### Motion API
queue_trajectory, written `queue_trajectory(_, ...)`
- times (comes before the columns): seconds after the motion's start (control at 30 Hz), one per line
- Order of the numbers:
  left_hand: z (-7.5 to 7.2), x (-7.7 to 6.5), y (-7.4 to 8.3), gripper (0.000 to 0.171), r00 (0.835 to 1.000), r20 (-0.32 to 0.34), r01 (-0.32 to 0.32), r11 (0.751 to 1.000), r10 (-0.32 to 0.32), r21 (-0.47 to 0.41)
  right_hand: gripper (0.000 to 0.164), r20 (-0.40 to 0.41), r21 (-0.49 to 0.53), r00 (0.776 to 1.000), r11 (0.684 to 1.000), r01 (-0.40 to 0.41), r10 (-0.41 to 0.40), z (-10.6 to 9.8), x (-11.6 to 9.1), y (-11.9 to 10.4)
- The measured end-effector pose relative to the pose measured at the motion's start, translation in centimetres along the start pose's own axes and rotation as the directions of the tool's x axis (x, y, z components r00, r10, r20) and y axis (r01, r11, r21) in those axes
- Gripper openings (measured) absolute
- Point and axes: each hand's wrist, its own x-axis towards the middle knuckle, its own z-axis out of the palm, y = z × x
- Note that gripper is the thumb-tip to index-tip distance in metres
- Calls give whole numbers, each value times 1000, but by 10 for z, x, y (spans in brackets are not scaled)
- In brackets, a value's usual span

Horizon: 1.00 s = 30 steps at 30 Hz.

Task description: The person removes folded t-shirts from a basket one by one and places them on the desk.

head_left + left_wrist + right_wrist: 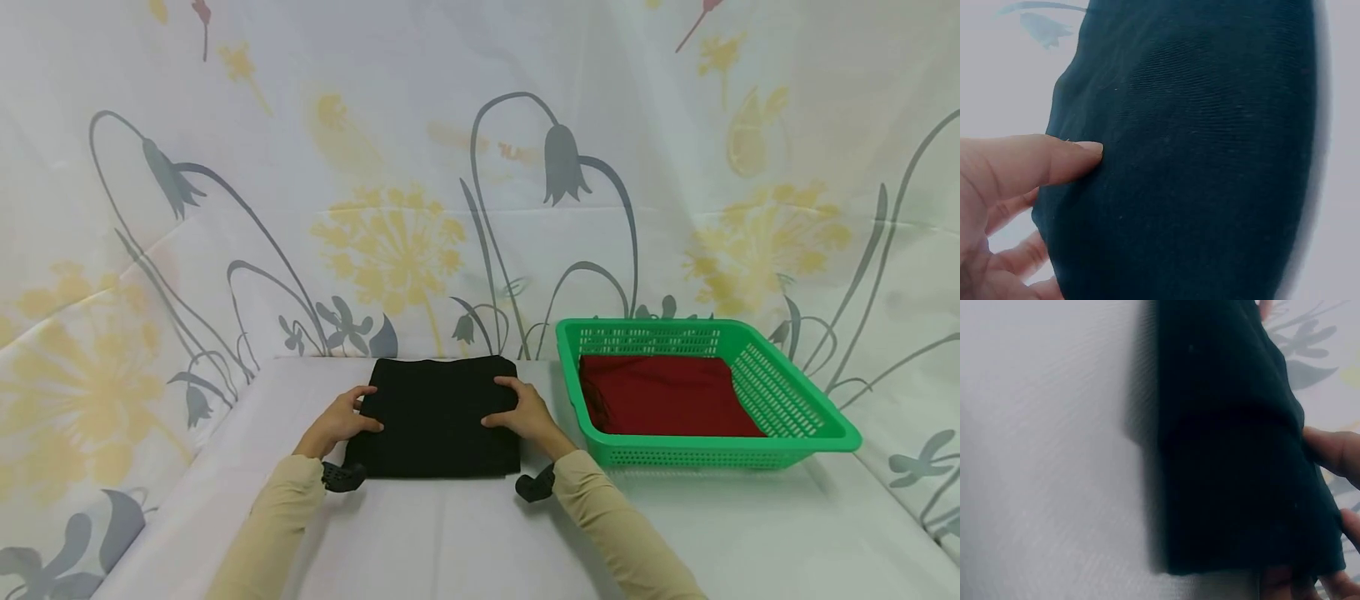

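Observation:
A folded black cloth (442, 417) is held between both hands over the white table. My left hand (341, 423) grips its left side, and in the left wrist view the thumb (1047, 159) lies on top of the fabric with the other fingers behind the edge. On the opposite side my right hand (527, 414) pinches the cloth's right edge. From the right wrist, the cloth (1229, 487) shows a crease across it, with fingertips (1335, 453) at its edge and others partly hidden beneath.
Right of the cloth stands a green plastic basket (705, 457) with perforated walls. A folded dark red cloth (660, 396) lies inside it. Behind the white table (420, 542) hangs a flower-printed curtain (420, 125).

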Motion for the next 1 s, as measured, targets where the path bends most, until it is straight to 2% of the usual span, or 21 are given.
queue_trajectory(0.13, 2, -1, 3, 71, 999, -23, 28, 998, -27, 49, 74, -29, -98, 999, 995, 19, -22, 0, -2, -2)
queue_trajectory(0.23, 3, -2, 4, 69, 998, -46, 35, 996, -31, 82, 69, -56, -106, 998, 994, 16, -22, 0, -4, -4)
queue_trajectory(0.5, 3, -2, 5, 63, 995, -100, 9, 987, 7, 158, 54, -155, -134, 986, 990, 37, -58, -1, -6, -4)
queue_trajectory(0.63, 2, -1, 5, 58, 990, -134, -22, 974, 53, 225, 46, -191, -161, 973, 982, 96, -126, -3, -6, -4)
queue_trajectory(0.83, 2, -4, 8, 53, 975, -161, -94, 939, 154, 332, 39, -168, -198, 945, 949, 247, -281, -5, -8, -9)
queue_trajectory(1.0, 3, -5, 11, 50, 961, -174, -139, 922, 213, 362, 36, -141, -238, 935, 927, 288, -327, -5, -13, -15)
